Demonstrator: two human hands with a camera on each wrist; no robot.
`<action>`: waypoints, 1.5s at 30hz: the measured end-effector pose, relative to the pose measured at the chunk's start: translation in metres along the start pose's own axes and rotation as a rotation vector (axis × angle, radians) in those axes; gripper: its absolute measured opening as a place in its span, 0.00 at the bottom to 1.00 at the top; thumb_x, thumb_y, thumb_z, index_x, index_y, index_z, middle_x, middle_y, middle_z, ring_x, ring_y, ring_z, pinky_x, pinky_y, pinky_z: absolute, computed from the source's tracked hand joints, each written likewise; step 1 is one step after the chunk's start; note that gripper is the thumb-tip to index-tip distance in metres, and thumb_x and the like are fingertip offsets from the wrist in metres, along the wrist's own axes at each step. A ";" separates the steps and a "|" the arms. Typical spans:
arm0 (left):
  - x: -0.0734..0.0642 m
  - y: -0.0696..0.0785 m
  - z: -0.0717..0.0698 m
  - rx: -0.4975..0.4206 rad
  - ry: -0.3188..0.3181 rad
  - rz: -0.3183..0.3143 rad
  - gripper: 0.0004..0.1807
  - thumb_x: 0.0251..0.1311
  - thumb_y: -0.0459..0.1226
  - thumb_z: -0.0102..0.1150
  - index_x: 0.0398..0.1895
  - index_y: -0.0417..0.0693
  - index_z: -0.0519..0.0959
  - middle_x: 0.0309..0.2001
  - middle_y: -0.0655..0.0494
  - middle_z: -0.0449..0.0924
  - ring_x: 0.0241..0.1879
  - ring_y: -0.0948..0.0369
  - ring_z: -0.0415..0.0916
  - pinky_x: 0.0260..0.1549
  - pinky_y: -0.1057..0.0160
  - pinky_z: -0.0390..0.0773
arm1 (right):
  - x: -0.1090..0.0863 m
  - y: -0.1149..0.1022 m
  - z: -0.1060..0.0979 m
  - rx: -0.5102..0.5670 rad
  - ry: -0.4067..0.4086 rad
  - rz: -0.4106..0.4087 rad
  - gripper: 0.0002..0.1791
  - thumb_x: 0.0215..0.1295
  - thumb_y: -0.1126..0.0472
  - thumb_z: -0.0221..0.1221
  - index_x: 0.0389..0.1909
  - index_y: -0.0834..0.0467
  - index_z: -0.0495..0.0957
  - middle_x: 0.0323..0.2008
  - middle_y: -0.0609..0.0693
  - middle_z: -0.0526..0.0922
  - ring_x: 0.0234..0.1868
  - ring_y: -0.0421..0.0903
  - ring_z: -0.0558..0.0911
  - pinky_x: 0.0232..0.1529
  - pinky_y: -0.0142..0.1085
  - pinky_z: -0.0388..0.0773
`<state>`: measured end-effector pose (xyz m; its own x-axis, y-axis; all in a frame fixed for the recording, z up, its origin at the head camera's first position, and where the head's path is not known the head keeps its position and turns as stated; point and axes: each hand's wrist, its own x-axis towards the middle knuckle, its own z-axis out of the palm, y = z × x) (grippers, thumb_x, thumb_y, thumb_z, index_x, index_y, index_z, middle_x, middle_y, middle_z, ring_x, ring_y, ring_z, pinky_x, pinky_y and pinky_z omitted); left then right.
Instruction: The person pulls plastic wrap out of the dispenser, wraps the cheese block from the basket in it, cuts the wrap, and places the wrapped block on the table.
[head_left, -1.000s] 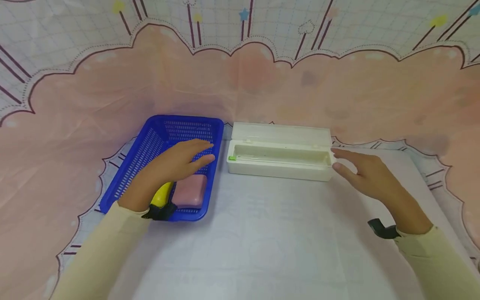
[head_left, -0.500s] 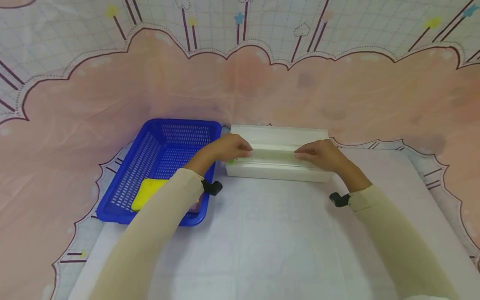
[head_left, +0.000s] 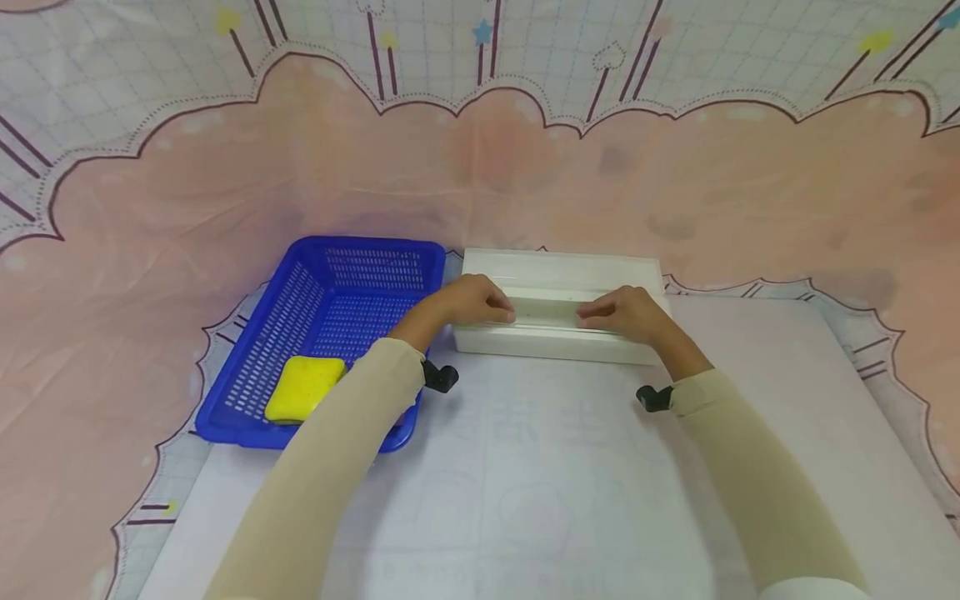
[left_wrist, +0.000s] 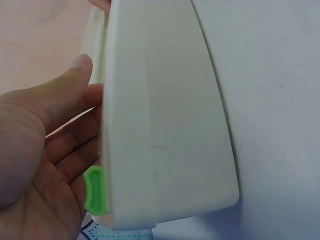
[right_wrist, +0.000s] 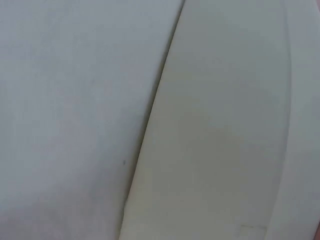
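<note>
A long white box (head_left: pixel 555 344) with a narrow trough stands at the back of the table, its lid (head_left: pixel 558 267) raised behind it. It looks like a cling film dispenser, with a green slider (left_wrist: pixel 94 191) at its left end. My left hand (head_left: pixel 474 300) reaches over the left part of the trough, thumb and fingertips close together at its edge. Opposite it, my right hand (head_left: pixel 626 315) bends its fingers down over the trough's right part. I cannot tell whether either hand pinches clear film. The right wrist view shows mostly the box's front wall (right_wrist: pixel 210 125).
Left of the box stands a blue basket (head_left: pixel 225 429) holding a yellow pad-like item (head_left: pixel 303 389). My left sleeve (head_left: pixel 330 475) crosses the basket's front right corner. A patterned cloth (head_left: pixel 390 183) hangs behind the white table (head_left: pixel 540 500).
Both hands came to the box: the left moved right from over the basket, the right moved left from the box's right end. In the last half second they drew slightly closer together.
</note>
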<state>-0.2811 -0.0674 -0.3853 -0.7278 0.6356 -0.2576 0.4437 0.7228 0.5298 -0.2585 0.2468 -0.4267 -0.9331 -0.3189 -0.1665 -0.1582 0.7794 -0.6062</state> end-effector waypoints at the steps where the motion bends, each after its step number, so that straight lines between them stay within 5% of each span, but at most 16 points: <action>1: 0.000 0.000 0.000 0.004 -0.002 0.000 0.15 0.70 0.47 0.62 0.53 0.52 0.87 0.49 0.56 0.88 0.52 0.58 0.82 0.58 0.57 0.78 | 0.001 0.000 0.001 0.001 0.001 0.001 0.24 0.63 0.42 0.69 0.56 0.49 0.86 0.59 0.55 0.84 0.68 0.61 0.75 0.67 0.57 0.72; 12: -0.005 0.000 0.000 0.014 0.014 -0.011 0.13 0.70 0.45 0.62 0.49 0.50 0.88 0.45 0.55 0.88 0.47 0.58 0.80 0.54 0.57 0.79 | 0.004 -0.008 0.003 -0.001 -0.002 0.034 0.22 0.63 0.47 0.70 0.57 0.48 0.85 0.61 0.54 0.82 0.70 0.59 0.74 0.68 0.55 0.71; 29: -0.003 0.000 -0.001 -0.057 0.059 -0.025 0.07 0.70 0.38 0.62 0.42 0.48 0.87 0.38 0.56 0.85 0.41 0.59 0.75 0.50 0.60 0.77 | -0.001 -0.002 0.000 0.065 0.080 0.035 0.16 0.59 0.51 0.74 0.49 0.46 0.90 0.46 0.48 0.91 0.56 0.49 0.85 0.45 0.36 0.78; 36: -0.002 -0.005 -0.002 -0.174 0.062 0.014 0.09 0.72 0.37 0.58 0.45 0.43 0.86 0.37 0.54 0.86 0.39 0.59 0.77 0.45 0.62 0.76 | -0.002 0.000 0.000 0.057 0.050 0.024 0.19 0.61 0.47 0.72 0.51 0.47 0.88 0.53 0.50 0.88 0.62 0.52 0.81 0.57 0.46 0.78; 45: -0.001 -0.008 0.001 -0.367 0.045 0.008 0.14 0.75 0.38 0.55 0.50 0.37 0.83 0.40 0.49 0.87 0.46 0.56 0.84 0.49 0.60 0.79 | -0.008 0.007 -0.006 0.112 0.040 -0.009 0.18 0.65 0.45 0.68 0.45 0.54 0.90 0.47 0.53 0.90 0.51 0.50 0.82 0.51 0.42 0.78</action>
<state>-0.2833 -0.0738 -0.3898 -0.7505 0.6229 -0.2208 0.2383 0.5667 0.7887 -0.2538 0.2577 -0.4249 -0.9442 -0.3025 -0.1306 -0.1320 0.7104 -0.6913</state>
